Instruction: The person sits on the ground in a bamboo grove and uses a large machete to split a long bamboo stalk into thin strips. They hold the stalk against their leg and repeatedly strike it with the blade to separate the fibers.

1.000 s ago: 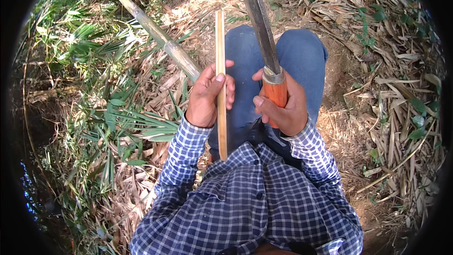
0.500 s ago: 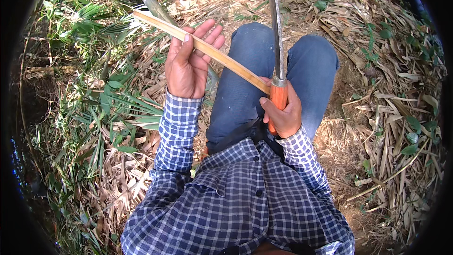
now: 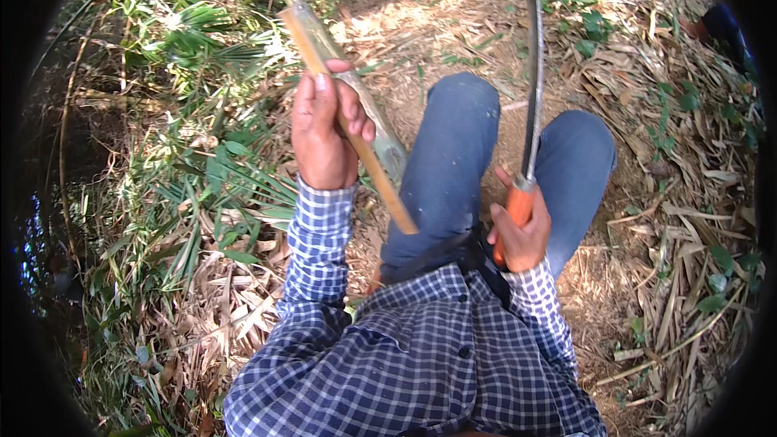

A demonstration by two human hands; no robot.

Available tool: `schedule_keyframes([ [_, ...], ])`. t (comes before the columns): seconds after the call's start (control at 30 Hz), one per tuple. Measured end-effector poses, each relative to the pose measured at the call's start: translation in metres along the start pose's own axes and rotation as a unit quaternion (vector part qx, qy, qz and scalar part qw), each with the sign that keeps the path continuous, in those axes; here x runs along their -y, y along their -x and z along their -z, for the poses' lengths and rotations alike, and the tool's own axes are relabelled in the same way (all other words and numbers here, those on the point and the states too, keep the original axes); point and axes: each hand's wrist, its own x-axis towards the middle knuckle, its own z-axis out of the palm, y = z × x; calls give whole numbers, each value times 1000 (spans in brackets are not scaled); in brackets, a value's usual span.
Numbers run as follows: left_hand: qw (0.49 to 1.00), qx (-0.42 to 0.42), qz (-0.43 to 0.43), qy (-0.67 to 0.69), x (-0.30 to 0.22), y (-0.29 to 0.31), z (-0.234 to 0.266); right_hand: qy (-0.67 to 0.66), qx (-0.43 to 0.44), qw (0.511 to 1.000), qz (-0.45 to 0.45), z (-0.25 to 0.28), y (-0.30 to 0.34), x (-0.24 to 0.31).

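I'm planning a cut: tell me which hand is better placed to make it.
Right hand, probably: it grips the long dark metal knife by its orange handle, while the left hand holds the flat tan bamboo strip.

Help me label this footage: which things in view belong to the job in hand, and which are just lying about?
In use:
flat strip, in the left hand
orange-handled blade, in the right hand

Apparently just lying about:
dry leaves on the ground
green leaves, cut or growing, can't tell
pole, unheld but possibly related
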Motion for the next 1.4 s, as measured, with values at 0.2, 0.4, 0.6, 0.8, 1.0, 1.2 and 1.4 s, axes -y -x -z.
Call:
schedule_keyframes([
  [0.2,984,-1,25,-178,17,17,-17,24,64,993,97,7,10,-1],
  [0.4,972,19,35,-231,34,34,-28,64,86,993,41,8,7,15],
  [0.6,927,75,88,-356,50,43,-17,79,108,989,69,4,7,7],
  [0.8,906,107,207,-352,74,56,-1,-22,95,993,-66,7,12,-3],
  [1.0,907,175,327,-196,66,67,-23,50,24,998,21,1,-6,-6],
  [1.2,878,234,388,-156,57,85,-37,-61,-27,998,19,-8,-36,10],
  [1.4,855,256,412,-185,54,96,-21,-66,-65,993,67,28,-63,21],
])
